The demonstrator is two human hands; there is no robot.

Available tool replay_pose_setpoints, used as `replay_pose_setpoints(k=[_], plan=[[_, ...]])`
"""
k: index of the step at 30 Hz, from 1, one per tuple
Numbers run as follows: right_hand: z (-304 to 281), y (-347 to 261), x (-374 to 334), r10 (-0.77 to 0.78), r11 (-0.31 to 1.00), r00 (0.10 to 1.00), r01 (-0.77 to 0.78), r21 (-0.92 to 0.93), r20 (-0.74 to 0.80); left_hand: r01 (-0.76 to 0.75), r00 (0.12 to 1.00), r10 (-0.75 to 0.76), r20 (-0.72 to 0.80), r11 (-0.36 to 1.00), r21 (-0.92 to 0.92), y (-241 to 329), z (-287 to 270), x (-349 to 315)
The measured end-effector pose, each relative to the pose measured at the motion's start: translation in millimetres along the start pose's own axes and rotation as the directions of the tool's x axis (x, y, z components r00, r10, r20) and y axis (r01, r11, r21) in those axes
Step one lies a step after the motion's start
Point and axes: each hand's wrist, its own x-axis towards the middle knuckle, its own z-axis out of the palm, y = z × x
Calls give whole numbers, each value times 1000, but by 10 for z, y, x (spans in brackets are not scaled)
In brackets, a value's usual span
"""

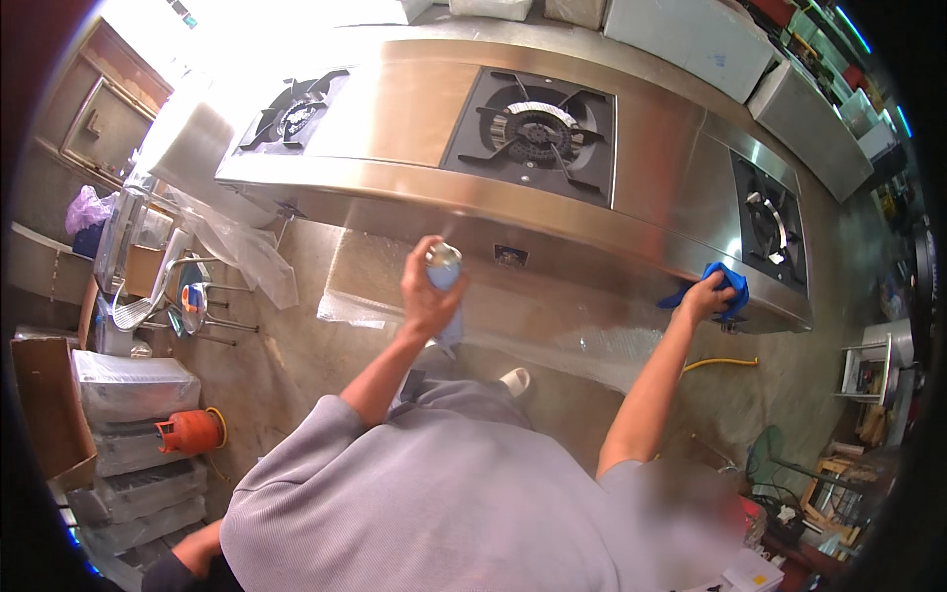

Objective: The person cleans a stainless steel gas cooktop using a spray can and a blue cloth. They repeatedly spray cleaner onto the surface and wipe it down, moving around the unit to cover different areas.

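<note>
A: State the layout; begin with the largest item.
B: A stainless-steel surface point(395, 113) spans the area ahead of me; its front panel faces me; set into its top are a center burner unit point(538, 138), a right burner unit point(772, 227) and a left burner unit point(296, 113), all black.
A: Next size down?
B: Stacked, wrapped boxes point(138, 390) are on my left; an orange gas cylinder point(187, 432) is just beside them.
A: Report both hands and their loads.
B: My right hand point(708, 296) is closed on a bunched blue cloth point(730, 281); the cloth is at the front edge of the surface, near the right burner unit; my left hand point(422, 296) is wrapped around a blue can point(444, 266) with a silver top; the can is before the front panel, left of a small dark plate point(509, 257).
</note>
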Motion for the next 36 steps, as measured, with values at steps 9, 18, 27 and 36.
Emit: replay_pose_setpoints(k=[9,18,27,36], plan=[[350,-621,-1123,151,952,989,-144,272,-3,24,985,-18,-172,999,34,-717,-1118,442],[1912,-1973,-5679,-57,977,993,34,212,101,-116,985,125,-119,990,81,-1951,-2608,871],[1506,-1732,-4865,-284,958,957,282,48,57,-138,936,166,311,984,-110,-2706,-3897,1420],[2070,-1908,-6353,-464,884,867,466,32,179,-48,848,172,501,967,-251,-2046,-3666,2143]])
